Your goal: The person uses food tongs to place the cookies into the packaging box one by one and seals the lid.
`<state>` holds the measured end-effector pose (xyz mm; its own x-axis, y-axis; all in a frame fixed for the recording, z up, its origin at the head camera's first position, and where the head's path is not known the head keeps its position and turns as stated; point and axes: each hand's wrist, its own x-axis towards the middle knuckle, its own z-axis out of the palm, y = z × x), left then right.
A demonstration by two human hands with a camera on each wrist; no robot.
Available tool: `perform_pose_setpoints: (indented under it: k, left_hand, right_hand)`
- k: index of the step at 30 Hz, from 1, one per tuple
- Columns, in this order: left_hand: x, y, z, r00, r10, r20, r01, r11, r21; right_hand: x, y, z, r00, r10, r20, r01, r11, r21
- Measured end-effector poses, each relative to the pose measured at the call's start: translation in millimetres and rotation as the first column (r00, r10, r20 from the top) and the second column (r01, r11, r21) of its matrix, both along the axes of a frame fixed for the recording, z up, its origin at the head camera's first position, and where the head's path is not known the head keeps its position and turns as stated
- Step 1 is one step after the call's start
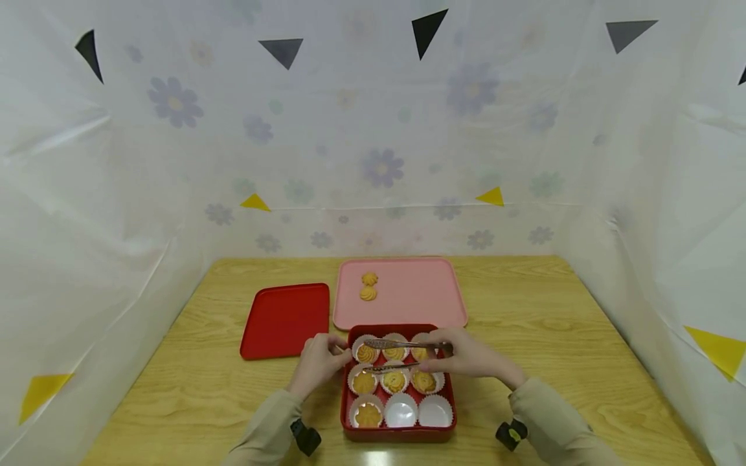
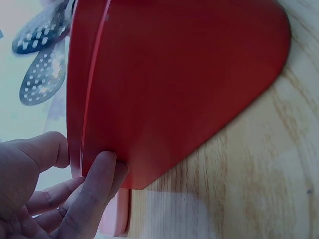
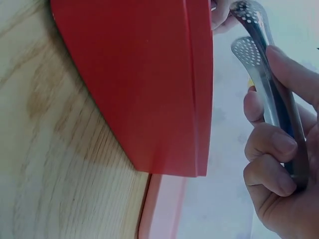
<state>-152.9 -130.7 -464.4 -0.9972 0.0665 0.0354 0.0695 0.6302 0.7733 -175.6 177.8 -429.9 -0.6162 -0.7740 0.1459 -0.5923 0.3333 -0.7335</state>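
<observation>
White sheeting (image 1: pixel 344 145) printed with pale flowers (image 1: pixel 175 103) and set with dark triangles (image 1: pixel 428 32) and yellow triangles (image 1: pixel 254 202) hangs round three sides of a wood-grained desk (image 1: pixel 210 362). Toward its far side lies a pink tray (image 1: pixel 416 294) with two cookies (image 1: pixel 368 294) one behind the other near its left end; a red tray (image 1: pixel 287 320) sits beside it on the left. Just in front of the pink tray, close to the person, stands a red box (image 1: pixel 399 435) lined with nine fluted paper cups (image 1: pixel 435 414) in three rows of three. Golden cookies (image 1: pixel 394 380) fill the back and middle rows and the left cup of the front row; the other two front cups show white insides. At the box's far left corner, the left hand (image 1: pixel 319 361) pinches the rim, its fingers bent with little gap, some of them against the outer wall. Above the box's right half, the right hand (image 1: pixel 466 355) holds metal tongs (image 1: pixel 387 345), fingers curled round the handle. Their two perforated ends stand apart, pointing left over the cups. Both sleeves (image 1: pixel 265 414) are beige.
</observation>
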Motion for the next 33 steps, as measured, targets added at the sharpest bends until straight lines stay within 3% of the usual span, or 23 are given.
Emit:
perform_pose_setpoints:
  k: [9,16,20,24,33]
  left_hand:
    - [1.2,-0.3,0.9,1.0,-0.007,0.017,0.007,1.0,0.008]
    - [2.3,-0.2,1.8,1.0,-0.008,0.021,0.008,1.0,0.006]
    - [2.4,0.1,2.0,1.0,-0.008,0.021,0.008,1.0,0.008]
    - [1.8,-0.3,1.5,1.0,-0.013,0.024,0.012,1.0,0.014]
    - [0.4,0.7,0.2,0.999,-0.008,0.035,0.007,1.0,0.024]
  right_hand:
    - [-16.0,5.0,1.6,0.987,-0.161,0.013,0.161,0.986,-0.028]
    - [-29.9,7.1,3.6,0.936,-0.352,-0.022,0.353,0.935,0.043]
    - [-38.4,6.5,5.8,0.908,-0.415,-0.049,0.418,0.905,0.083]
    - [-46.2,4.3,8.3,0.897,-0.439,-0.055,0.443,0.889,0.118]
    - [-68.6,0.4,6.9,0.906,-0.418,-0.061,0.422,0.888,0.184]
